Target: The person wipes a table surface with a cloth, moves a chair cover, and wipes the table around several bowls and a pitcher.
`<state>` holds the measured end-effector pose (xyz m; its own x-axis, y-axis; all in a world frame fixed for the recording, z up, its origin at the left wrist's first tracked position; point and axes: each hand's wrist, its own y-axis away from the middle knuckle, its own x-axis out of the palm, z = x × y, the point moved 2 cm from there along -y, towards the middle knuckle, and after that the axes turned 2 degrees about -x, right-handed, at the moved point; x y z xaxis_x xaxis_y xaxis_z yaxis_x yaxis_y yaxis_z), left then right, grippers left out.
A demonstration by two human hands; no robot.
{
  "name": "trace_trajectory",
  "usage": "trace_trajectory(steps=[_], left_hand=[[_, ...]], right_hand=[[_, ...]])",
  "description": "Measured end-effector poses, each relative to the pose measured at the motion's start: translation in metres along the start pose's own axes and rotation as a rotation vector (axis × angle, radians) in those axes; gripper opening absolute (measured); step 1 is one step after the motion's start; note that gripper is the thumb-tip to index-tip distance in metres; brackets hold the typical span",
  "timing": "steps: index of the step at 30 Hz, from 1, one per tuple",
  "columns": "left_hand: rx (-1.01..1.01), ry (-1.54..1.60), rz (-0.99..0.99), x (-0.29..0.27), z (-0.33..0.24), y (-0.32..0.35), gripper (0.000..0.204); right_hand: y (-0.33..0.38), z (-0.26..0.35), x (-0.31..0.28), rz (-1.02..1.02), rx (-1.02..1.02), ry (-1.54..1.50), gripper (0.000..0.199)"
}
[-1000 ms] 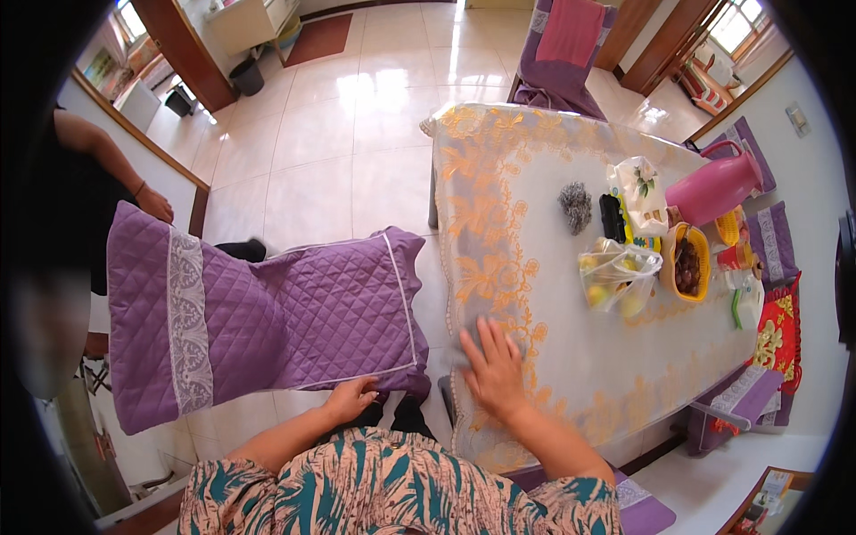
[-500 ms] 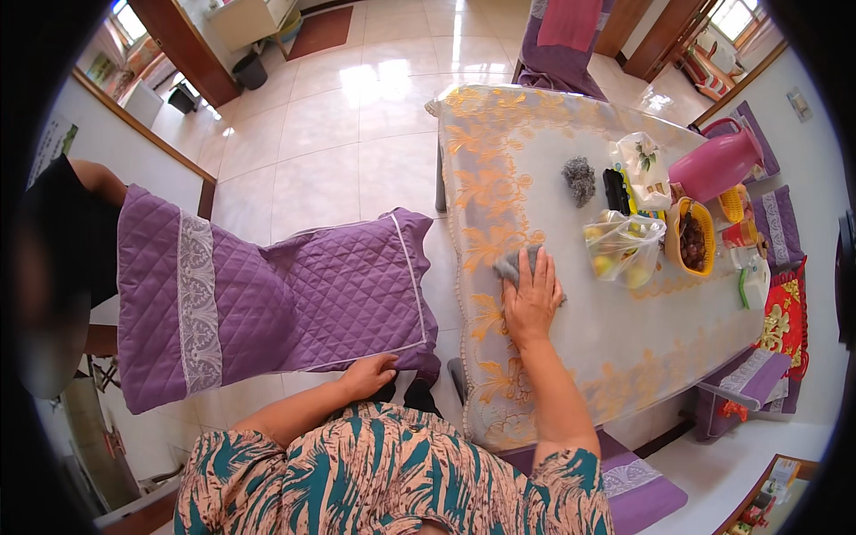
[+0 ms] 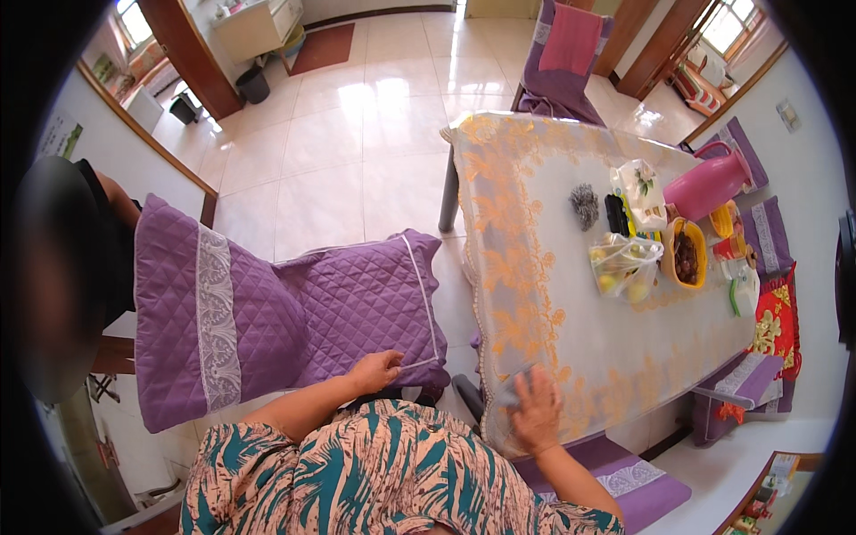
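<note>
A grey cleaning cloth lies bunched on the table near its left front corner, beneath my right hand, which grips and presses it onto the clear-covered, gold-patterned tablecloth. My right hand is slightly smeared by motion. Over the front edge of a purple quilted chair cover rests my left hand, its fingers loosely bent and apart, with nothing visible in them.
Farther back on the table are a steel-wool scourer, a bag of fruit, a yellow basket, a tissue pack and a pink jug. A person in black stands behind the chair at left.
My right hand has slid the grey cloth toward me, from the table's left middle to its near left corner. My left hand has shifted slightly over the chair seat. The view has tilted a little.
</note>
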<state>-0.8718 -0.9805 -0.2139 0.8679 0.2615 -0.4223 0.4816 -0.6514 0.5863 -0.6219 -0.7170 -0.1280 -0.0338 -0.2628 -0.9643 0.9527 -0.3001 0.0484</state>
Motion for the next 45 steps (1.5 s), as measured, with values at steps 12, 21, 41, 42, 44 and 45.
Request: trace_trajectory(steps=[12, 21, 41, 42, 44, 45], left_hand=[[0.196, 0.028, 0.119, 0.006, -0.058, -0.021, 0.04], [0.168, 0.102, 0.135, 0.033, -0.079, -0.042, 0.041], [1.138, -0.652, -0.138, 0.105, -0.215, -0.082, 0.07], [1.112, -0.649, -0.17, 0.098, -0.214, -0.091, 0.07], [1.062, -0.638, -0.232, 0.076, -0.22, -0.117, 0.07], [1.001, -0.623, -0.215, 0.059, -0.226, -0.131, 0.069]], right_hand=[[-0.052, 0.013, 0.004, -0.134, -0.097, -0.059, 0.063], [-0.017, -0.096, 0.02, -0.386, 0.955, 0.265, 0.069], [-0.015, -0.076, 0.021, -0.418, 0.75, 0.067, 0.053], [-0.018, -0.075, 0.022, -0.423, 0.754, 0.082, 0.054], [-0.023, -0.073, 0.024, -0.433, 0.766, 0.116, 0.055], [-0.024, -0.072, 0.023, -0.421, 0.77, 0.129, 0.055]])
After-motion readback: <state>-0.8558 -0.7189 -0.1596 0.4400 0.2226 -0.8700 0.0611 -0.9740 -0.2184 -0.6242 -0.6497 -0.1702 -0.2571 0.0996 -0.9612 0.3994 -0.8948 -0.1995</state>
